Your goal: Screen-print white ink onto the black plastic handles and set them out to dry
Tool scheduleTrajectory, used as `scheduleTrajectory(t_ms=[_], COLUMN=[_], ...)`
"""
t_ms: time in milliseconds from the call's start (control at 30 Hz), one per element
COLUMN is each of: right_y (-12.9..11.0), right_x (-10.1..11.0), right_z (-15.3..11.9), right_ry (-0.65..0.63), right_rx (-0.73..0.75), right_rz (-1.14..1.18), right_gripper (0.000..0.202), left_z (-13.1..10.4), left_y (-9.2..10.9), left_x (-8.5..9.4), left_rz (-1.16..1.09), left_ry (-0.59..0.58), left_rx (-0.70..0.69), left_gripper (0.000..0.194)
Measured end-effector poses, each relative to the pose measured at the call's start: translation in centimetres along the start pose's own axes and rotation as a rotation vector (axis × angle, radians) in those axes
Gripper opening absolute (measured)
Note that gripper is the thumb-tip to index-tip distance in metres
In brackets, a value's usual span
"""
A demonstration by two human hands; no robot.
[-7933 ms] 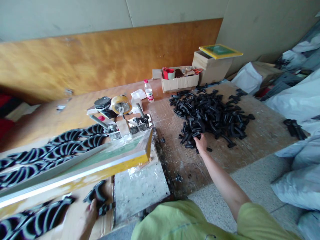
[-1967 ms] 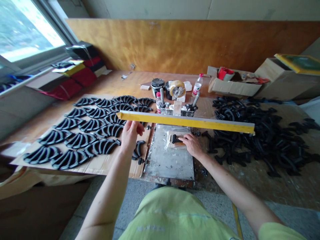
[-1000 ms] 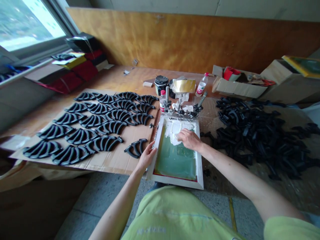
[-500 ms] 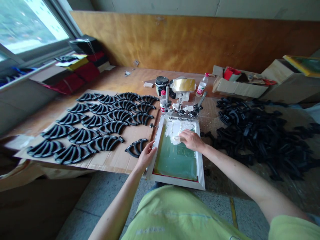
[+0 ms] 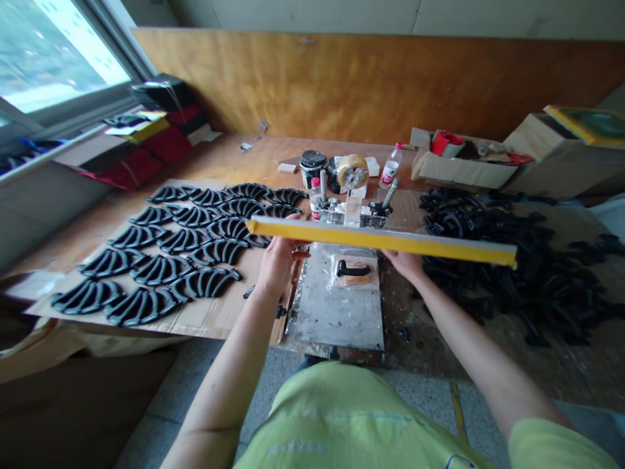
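A screen-printing frame [image 5: 381, 240], its yellow edge facing me, is raised above the grey metal base plate [image 5: 336, 319]. My left hand [image 5: 278, 260] grips it near its left end, with fingertips showing over the top and the thumb below. My right hand [image 5: 404, 262] is just under the frame's lower edge, right of the plate; its fingertips are hidden behind the frame. On the plate, a curved black handle-like part [image 5: 353, 268] lies in a small pale holder beside an orange-brown strip [image 5: 355, 280].
Rows of black curved parts [image 5: 141, 299] lie on cardboard at the left. A loose heap of similar black parts [image 5: 488, 273] is at the right. Behind the clamp [image 5: 375, 212] stand ink tubs [image 5: 312, 168], a tape roll [image 5: 352, 172] and a bottle [image 5: 392, 166].
The frame has gone from lying flat on the plate to raised, uncovering the black part. My right hand has left the white-smeared scraper and mesh and moved right, below the frame.
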State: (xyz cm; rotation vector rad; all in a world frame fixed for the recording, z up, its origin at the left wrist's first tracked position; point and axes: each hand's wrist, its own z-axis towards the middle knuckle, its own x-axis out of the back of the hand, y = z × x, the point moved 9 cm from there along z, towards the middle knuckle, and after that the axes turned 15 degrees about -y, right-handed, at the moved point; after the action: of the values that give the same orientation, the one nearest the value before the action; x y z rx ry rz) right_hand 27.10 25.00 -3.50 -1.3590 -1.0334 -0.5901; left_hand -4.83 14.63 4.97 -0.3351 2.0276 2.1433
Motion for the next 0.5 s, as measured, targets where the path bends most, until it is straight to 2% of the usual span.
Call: scheduleTrajectory(t_ms=[67,100,167,233,300,333,400,500], right_y=[-2.7,-4.0,-5.8,-6.6,-7.0,-6.8,-6.3,-6.7], right_x=[-3.7,-5.2,-7.1,-7.8,-8.1,-8.0,-7.9,-8.1], right_z=[-1.5,-2.2,-3.3,-3.9,-4.3,-4.4,-4.3,-4.7], right_ry=[-0.096,-0.12,-0.117,-0.093,-0.083,-0.079,-0.073,-0.093], right_rx=[0.193,0.267,0.323,0.317,0.336,0.34,0.328,0.368], right_rz=[-0.084,-0.143,-0.253,-0.319,-0.348,-0.35,-0.342,-0.35], right_gripper=[0.013,0.009,0.007,0.011,0.007,0.009,0.012,0.008], left_z=[0.1,-0.4,-2.3,-5.7,-9.2,-10.3,-11.2,-10.7], left_y=[-1.2,-2.6,-7.3,-13.2,-17.4,-18.7,-19.9,-19.7], left_x=[-0.3,-0.6,-2.1,-4.5,-6.0,-6.3,-6.5,-6.9], left_rz=[-0.055,-0.085,-0.136,-0.18,-0.225,-0.242,-0.255,-0.239], left_ry=[0.081,0.102,0.037,-0.126,-0.203,-0.206,-0.196,-0.202], left_rx=[0.02,0.061,0.27,0.588,0.78,0.814,0.81,0.77], left_gripper=[0.054,0.055,0.058,0.062,0.064,0.064,0.062,0.056])
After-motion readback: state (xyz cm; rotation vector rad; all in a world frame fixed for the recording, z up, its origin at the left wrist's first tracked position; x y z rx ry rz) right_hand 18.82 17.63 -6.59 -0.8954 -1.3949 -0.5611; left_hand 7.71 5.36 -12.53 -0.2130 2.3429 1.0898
